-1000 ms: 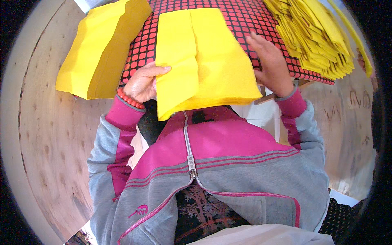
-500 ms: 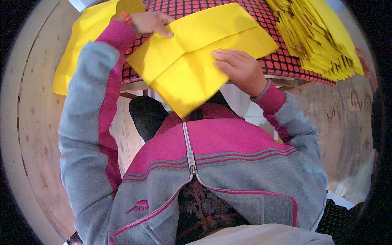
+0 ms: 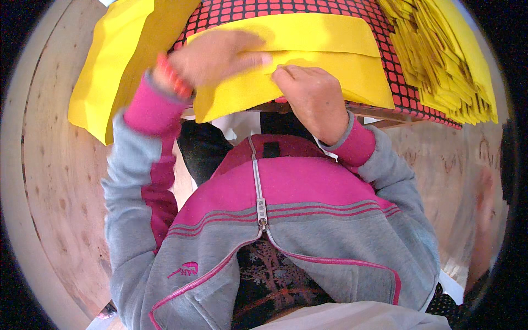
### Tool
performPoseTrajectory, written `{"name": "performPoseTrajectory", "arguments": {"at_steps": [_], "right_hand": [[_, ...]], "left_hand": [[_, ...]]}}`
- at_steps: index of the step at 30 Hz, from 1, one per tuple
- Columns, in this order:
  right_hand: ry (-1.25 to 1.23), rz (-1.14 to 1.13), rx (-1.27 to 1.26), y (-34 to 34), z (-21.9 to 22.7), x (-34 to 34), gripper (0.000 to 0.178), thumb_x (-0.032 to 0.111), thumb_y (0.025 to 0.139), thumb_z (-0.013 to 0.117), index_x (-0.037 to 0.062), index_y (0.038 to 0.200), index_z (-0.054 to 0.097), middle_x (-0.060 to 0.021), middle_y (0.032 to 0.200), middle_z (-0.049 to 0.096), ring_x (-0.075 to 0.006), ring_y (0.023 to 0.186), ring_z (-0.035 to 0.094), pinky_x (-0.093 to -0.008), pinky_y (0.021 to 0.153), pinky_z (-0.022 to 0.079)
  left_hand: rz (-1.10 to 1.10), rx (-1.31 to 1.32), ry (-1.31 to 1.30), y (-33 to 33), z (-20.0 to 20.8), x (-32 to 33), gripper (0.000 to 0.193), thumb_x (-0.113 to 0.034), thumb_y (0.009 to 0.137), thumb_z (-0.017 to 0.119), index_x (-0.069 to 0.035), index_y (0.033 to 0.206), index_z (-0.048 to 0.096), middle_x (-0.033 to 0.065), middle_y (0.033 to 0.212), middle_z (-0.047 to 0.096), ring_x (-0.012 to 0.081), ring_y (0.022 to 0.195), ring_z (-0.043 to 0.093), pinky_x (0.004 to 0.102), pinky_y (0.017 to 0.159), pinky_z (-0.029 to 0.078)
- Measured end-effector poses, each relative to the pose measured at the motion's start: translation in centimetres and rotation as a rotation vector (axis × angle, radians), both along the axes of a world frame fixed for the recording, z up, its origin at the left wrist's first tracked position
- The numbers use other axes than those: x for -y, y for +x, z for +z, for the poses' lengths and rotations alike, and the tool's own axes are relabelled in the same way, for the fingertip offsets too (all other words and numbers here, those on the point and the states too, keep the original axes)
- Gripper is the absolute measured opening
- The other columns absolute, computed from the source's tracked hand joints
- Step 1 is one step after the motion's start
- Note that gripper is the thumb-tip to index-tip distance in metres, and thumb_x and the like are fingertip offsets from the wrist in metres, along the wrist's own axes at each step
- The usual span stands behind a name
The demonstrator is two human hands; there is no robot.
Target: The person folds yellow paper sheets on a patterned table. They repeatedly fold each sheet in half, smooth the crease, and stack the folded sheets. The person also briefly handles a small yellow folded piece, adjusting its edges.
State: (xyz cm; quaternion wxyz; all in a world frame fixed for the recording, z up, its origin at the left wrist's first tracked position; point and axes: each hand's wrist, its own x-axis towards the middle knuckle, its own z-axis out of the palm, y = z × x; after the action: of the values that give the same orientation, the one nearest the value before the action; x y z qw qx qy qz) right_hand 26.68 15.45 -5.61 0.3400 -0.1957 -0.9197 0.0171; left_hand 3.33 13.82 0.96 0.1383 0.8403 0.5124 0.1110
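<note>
A folded yellow paper sheet lies flat across a red mat with a black grid. My left hand lies palm down on the sheet's left part, fingers stretched to the right along the fold edge. Beside it, my right hand presses its curled fingers on the same fold edge near the sheet's middle. The two hands almost touch. Grey and pink jacket sleeves cover both my forearms.
A pile of folded yellow sheets rests at the left, partly on the wooden table. A fanned stack of several yellow sheets lies at the right on the mat. The mat's board edge runs just below my hands.
The yellow sheet has been turned from a slant to lie level and flat on the mat. My left hand came down from its top left corner onto the fold, beside my right hand.
</note>
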Motion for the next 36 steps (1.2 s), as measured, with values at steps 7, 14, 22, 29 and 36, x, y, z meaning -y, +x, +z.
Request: {"name": "performPoseTrajectory", "arguments": {"at_steps": [7,14,22,29,36], "right_hand": [[-0.045,-0.062,0.136,-0.2,1.2,0.4,0.010,0.013,0.084,0.060,0.0074,0.093,0.059,-0.0116,0.082,0.064,-0.0333,0.074,0.066,-0.0426,0.065,0.053],[0.050,-0.047,0.200,2.1,1.4,-1.2,0.007,0.015,0.084,0.059,0.0091,0.087,0.057,-0.0103,0.077,0.062,-0.0320,0.074,0.067,-0.0436,0.064,0.053],[-0.219,0.029,0.298,11.0,2.6,-6.6,0.036,-0.008,0.075,0.064,0.0039,0.109,0.065,-0.0157,0.101,0.067,-0.0386,0.095,0.065,-0.0407,0.083,0.054],[-0.621,0.046,0.249,13.9,4.7,-12.2,0.019,0.010,0.092,0.067,0.0006,0.109,0.065,-0.0116,0.097,0.070,-0.0277,0.091,0.068,-0.0391,0.083,0.051],[-0.900,0.064,-0.143,13.5,0.7,-14.3,0.034,0.023,0.100,0.065,-0.0022,0.124,0.066,-0.0067,0.106,0.073,-0.0116,0.096,0.065,-0.0293,0.083,0.051]], "left_hand": [[0.281,-0.205,0.382,2.6,-3.4,8.2,0.050,-0.028,0.083,0.073,-0.003,0.125,0.063,0.0181,0.125,0.067,0.0346,0.117,0.065,0.0495,0.109,0.044],[0.223,-0.230,0.462,-0.5,-5.0,9.2,0.040,-0.001,0.074,0.069,-0.006,0.114,0.068,0.0097,0.124,0.070,0.0276,0.117,0.067,0.0505,0.110,0.045],[0.310,0.350,0.134,-4.9,-5.2,9.4,0.018,-0.002,0.094,0.066,-0.003,0.110,0.072,0.0065,0.103,0.077,0.0198,0.098,0.073,0.0386,0.103,0.049],[0.557,0.663,0.094,-5.1,-6.3,8.6,0.012,-0.009,0.099,0.067,0.001,0.105,0.070,0.0004,0.087,0.066,0.0062,0.083,0.058,0.0231,0.076,0.049],[0.702,0.780,0.203,-4.6,-7.8,6.6,0.014,-0.011,0.101,0.065,0.002,0.105,0.067,0.0013,0.087,0.065,0.0074,0.083,0.057,0.0243,0.076,0.048]]}}
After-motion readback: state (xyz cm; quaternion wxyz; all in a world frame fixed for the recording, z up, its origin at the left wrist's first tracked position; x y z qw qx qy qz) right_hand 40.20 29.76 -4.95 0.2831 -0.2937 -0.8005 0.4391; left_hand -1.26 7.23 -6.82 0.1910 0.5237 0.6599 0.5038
